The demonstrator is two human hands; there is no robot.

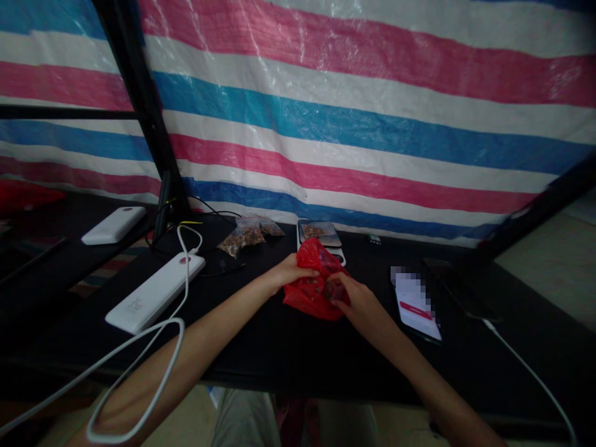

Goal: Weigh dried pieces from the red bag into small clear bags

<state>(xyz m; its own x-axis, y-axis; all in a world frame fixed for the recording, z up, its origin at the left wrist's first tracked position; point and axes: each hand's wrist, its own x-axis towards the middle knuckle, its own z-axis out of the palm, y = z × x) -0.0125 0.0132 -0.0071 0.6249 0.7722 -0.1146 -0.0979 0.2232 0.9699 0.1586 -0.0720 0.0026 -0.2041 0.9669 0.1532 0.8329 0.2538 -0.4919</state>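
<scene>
A red plastic bag (pixel 313 304) is over the black table in front of me, its mouth open toward me. Its left rim is gripped by my left hand (pixel 289 272), thumb laid over the edge. My right hand (pixel 350 297) has its fingers curled into the mouth from the right. Something brownish shows by those fingertips, too small and dim to name. Just behind the bag is a small scale (pixel 332 239), partly hidden, with a clear bag of brown bits (pixel 313 230) on its plate. Further left lie clear bags of similar brown pieces (pixel 243 239).
A white power bank (pixel 156 292) with a looping white cable (pixel 179 347) lies left, near my left forearm. Another white power bank (pixel 115 225) is farther left. Right are a lit phone (pixel 416 304) and a dark phone (pixel 470 295) with a cable. Striped sheeting (pixel 326 143) hangs behind.
</scene>
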